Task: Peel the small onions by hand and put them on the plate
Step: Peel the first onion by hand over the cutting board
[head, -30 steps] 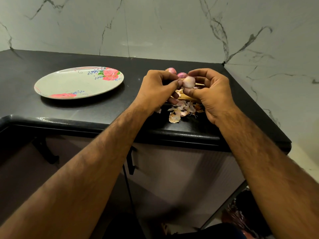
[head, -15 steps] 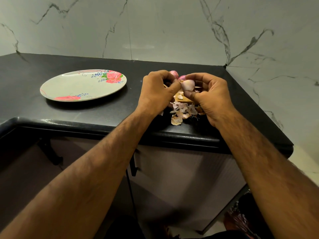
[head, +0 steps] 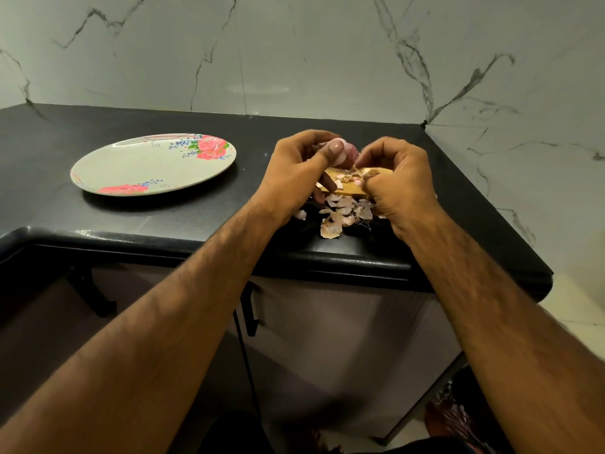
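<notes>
Head view. The left hand (head: 294,178) holds a small onion (head: 342,161) above the far edge of a wooden board (head: 355,189), its thumb and curled fingers clamped round the bulb. The right hand (head: 401,186), just right of it, has curled fingers whose tips are pressed together on a thin strip of skin (head: 355,165) at the onion's right side. Loose peels (head: 342,213) lie on the board and on the black desk (head: 196,211) just near of it. A floral plate (head: 108,172) sits well apart to the left. Marble-patterned wall (head: 327,54) stands behind.
</notes>
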